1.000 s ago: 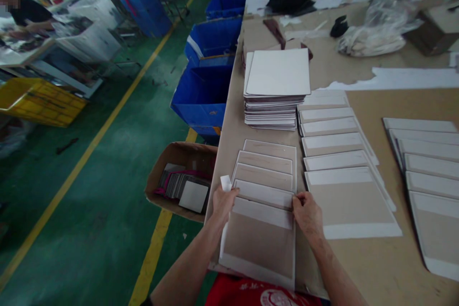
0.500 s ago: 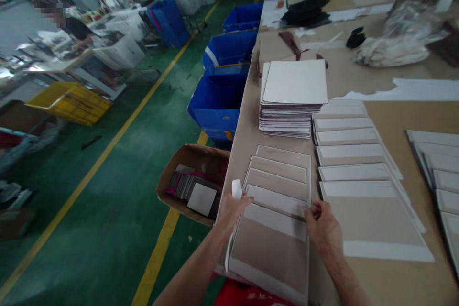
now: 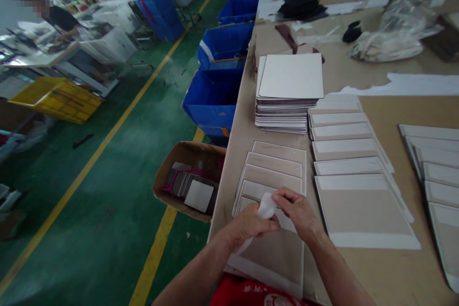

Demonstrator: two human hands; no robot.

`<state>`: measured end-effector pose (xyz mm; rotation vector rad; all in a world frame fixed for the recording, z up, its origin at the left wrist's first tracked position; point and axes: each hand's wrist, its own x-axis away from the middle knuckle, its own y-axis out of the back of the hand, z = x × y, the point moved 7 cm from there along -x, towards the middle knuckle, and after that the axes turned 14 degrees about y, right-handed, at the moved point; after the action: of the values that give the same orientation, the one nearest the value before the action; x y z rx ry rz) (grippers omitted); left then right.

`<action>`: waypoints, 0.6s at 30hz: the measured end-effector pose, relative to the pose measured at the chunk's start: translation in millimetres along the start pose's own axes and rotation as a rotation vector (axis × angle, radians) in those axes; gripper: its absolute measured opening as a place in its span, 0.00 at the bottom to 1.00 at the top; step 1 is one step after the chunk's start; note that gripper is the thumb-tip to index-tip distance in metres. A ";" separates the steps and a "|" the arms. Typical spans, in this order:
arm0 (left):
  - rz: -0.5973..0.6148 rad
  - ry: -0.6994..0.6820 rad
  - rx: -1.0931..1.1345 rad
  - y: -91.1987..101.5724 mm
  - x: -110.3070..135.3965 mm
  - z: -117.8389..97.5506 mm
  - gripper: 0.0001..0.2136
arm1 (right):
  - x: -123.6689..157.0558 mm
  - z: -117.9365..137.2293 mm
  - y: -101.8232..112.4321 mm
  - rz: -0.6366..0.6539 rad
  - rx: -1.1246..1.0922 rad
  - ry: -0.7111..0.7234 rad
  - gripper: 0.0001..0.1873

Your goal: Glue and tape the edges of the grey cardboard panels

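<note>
A fanned row of grey-brown cards with white strips point(image 3: 276, 172) lies at the near left edge of the table point(image 3: 376, 267). Over the nearest card both hands meet. My left hand point(image 3: 247, 227) grips a white strip of paper point(image 3: 266, 209) that also hangs below the palm. My right hand point(image 3: 299, 210) pinches the upper end of that same strip with its fingertips. A tall stack of white-topped boards point(image 3: 289, 93) stands further back.
Two more fanned rows of cards point(image 3: 353, 162) point(image 3: 437, 172) lie to the right. A cardboard box of small squares point(image 3: 190, 181) sits on the floor at left, blue bins point(image 3: 215, 95) behind it. A plastic bag point(image 3: 390, 38) lies far back. Another person works at far left.
My hands left the sides of the nearest card and came together over it. The white strip, held up at the left before, is now between both hands.
</note>
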<state>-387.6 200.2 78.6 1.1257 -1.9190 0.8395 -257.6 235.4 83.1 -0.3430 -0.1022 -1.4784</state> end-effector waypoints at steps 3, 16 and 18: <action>-0.045 0.000 0.055 9.3 -2.1 6.1 0.14 | 0.2 -6.6 21.9 -0.204 -0.092 -0.039 0.21; -0.254 0.027 0.151 63.0 -9.3 28.9 0.17 | 13.1 -28.5 76.4 -0.420 -0.257 -0.170 0.25; -0.278 0.008 0.182 68.6 -13.2 27.7 0.16 | 14.5 -32.7 80.5 -0.450 -0.257 -0.177 0.24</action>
<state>-452.5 210.4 42.2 1.4562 -1.6548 0.8727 -181.5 216.5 42.9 -0.6934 -0.1369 -1.9095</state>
